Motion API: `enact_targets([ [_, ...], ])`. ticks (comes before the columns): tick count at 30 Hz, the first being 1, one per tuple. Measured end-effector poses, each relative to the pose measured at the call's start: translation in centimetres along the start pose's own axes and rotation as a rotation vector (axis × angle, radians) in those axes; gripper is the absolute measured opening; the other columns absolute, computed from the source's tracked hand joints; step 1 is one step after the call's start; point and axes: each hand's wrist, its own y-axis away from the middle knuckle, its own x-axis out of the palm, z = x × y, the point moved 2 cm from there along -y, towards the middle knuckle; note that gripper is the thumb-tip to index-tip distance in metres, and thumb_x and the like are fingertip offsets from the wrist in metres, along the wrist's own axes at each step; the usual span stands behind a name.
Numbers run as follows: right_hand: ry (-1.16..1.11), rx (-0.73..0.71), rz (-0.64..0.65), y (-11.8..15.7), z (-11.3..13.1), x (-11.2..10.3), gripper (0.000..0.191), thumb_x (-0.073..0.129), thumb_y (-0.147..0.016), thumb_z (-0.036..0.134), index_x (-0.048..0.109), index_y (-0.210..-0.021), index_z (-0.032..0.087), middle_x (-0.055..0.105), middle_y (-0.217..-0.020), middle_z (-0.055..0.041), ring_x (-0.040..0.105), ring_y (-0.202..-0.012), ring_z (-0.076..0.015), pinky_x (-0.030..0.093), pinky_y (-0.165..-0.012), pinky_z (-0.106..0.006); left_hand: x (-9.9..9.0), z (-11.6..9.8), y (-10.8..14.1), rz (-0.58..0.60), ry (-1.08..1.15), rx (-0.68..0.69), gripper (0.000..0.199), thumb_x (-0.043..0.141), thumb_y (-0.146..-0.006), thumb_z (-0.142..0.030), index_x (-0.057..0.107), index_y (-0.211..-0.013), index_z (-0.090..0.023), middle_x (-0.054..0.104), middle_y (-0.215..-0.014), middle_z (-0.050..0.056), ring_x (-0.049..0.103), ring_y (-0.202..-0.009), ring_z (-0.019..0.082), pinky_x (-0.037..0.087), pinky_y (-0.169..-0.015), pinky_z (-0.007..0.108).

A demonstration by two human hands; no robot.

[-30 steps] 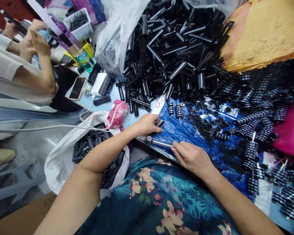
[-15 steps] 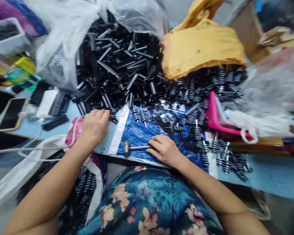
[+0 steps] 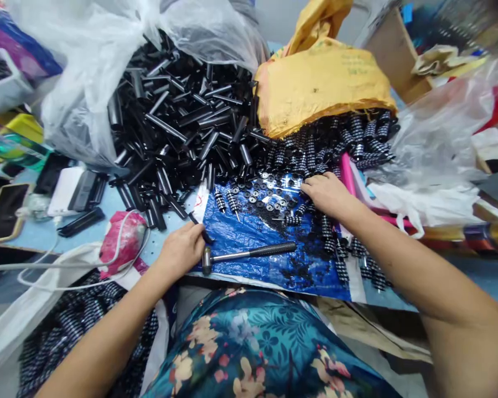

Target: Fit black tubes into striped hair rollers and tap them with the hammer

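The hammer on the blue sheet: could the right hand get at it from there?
Probably yes: the hammer lies uncovered on the blue sheet, and only low, ribbed black pieces seem to lie between it and the right hand.

Mine: one left hand, one right hand. Black piece in my left: one. Hammer before me: one. Ribbed rollers lying apart: two; heaped, past my counting. Black tubes: dozens. Discs: over a dozen. Yellow sack: one. Phone: one. Pink bundle: one.
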Motion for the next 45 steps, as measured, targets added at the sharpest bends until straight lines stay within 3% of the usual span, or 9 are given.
enact_targets([
  [5, -0.359, 0.062, -0.151, 1.1, 0.8, -0.5, 0.030, 0.040, -0.099, 0.024, 0.064, -0.112, 0.013, 0.068, -0.096, -0.0136, 0.059, -0.094, -0.0256, 0.039, -0.096, -0.045, -0.4, 1.9, 1.1, -0.179, 0.477, -0.304, 0.030, 0.060, -0.087, -0.041, 0.053, -0.067, -0.020, 0.052, -0.058, -0.002, 0.048, -0.054, 0.013, 0.035, -0.055, 0.027],
  [9, -1.329, 0.286, -0.256, 3.3, 7.1, -3.2, 0.038, 0.052, -0.096, 0.050, 0.063, -0.119, 0.023, 0.068, -0.102, -0.0080, 0.063, -0.094, -0.0231, 0.050, -0.088, -0.041, -0.6, 0.1, 1.2, -0.342, 1.168, -0.471, 0.033, 0.073, -0.077, -0.040, 0.055, -0.095, -0.021, 0.056, -0.062, -0.006, 0.049, -0.050, 0.010, 0.037, -0.051, 0.022],
  [12, -2.181, 0.541, -0.013, 3.6, 13.7, -4.1, 0.052, 0.047, -0.091, 0.071, 0.066, -0.101, 0.023, 0.061, -0.078, -0.0018, 0.057, -0.064, -0.0154, 0.050, -0.061, -0.032, -0.5, -3.1, 0.6, -0.232, 1.502, -0.508, 0.034, 0.072, -0.077, -0.037, 0.053, -0.099, -0.020, 0.063, -0.070, -0.003, 0.052, -0.049, 0.009, 0.038, -0.048, 0.020],
  [16, -2.521, 0.679, -0.062, 2.8, 18.4, -4.6, 0.050, 0.066, -0.081, 0.070, 0.063, -0.088, 0.021, 0.045, -0.061, 0.0069, 0.035, -0.045, -0.0060, 0.033, -0.044, -0.021, -0.2, -6.4, 0.1, -0.024, 1.648, -0.511, 0.021, 0.063, -0.078, -0.029, 0.048, -0.090, -0.020, 0.064, -0.068, -0.003, 0.047, -0.043, 0.007, 0.032, -0.045, 0.019],
  [24, -2.543, 0.636, -0.350, 1.8, 18.9, -5.8, 0.050, 0.060, -0.085, 0.071, 0.065, -0.096, 0.023, 0.050, -0.060, 0.0066, 0.041, -0.045, -0.0075, 0.037, -0.044, -0.021, 0.8, -9.6, 0.2, -0.121, 1.267, -0.315, 0.026, 0.075, -0.079, -0.040, 0.063, -0.086, -0.017, 0.062, -0.071, -0.001, 0.048, -0.056, 0.009, 0.038, -0.054, 0.023],
  [29, -2.280, 0.630, -0.437, 1.2, 19.1, -5.3, 0.050, 0.052, -0.091, 0.068, 0.067, -0.104, 0.022, 0.070, -0.109, -0.0073, 0.066, -0.098, -0.0196, 0.056, -0.086, -0.034, 1.4, -11.1, -0.8, -0.141, 1.155, -0.201, 0.023, 0.078, -0.076, -0.035, 0.068, -0.089, -0.019, 0.062, -0.074, -0.002, 0.049, -0.062, 0.012, 0.040, -0.060, 0.025],
  [34, -1.431, 0.127, -0.527, 3.8, 17.6, -4.4, 0.109, 0.075, -0.068, 0.074, 0.030, -0.156, 0.027, 0.024, -0.165, -0.0149, 0.024, -0.153, -0.0372, 0.041, -0.114, -0.057, 1.8, -9.6, -0.1, -0.059, 1.236, -0.288, 0.026, 0.079, -0.075, -0.039, 0.066, -0.083, -0.017, 0.056, -0.069, -0.002, 0.046, -0.063, 0.012, 0.038, -0.059, 0.025],
  [39, -1.035, -0.130, -0.687, 5.1, 18.1, -4.1, 0.095, 0.077, -0.083, 0.043, 0.023, -0.159, 0.027, 0.043, -0.154, -0.0177, 0.048, -0.141, -0.0338, 0.047, -0.113, -0.055, 1.8, -8.9, 0.7, -0.036, 1.318, -0.323, 0.034, 0.077, -0.078, -0.048, 0.067, -0.088, -0.017, 0.059, -0.073, -0.001, 0.048, -0.061, 0.011, 0.038, -0.058, 0.024],
  [45, -0.875, -0.183, -0.799, 5.1, 19.2, -5.4, 0.102, 0.080, -0.079, 0.049, 0.021, -0.159, 0.027, 0.050, -0.150, -0.0196, 0.055, -0.134, -0.0354, 0.055, -0.104, -0.055, 1.8, -9.8, 0.8, -0.154, 1.445, -0.427, 0.048, 0.056, -0.091, -0.064, 0.065, -0.082, -0.017, 0.057, -0.068, -0.001, 0.047, -0.059, 0.011, 0.040, -0.057, 0.025],
])
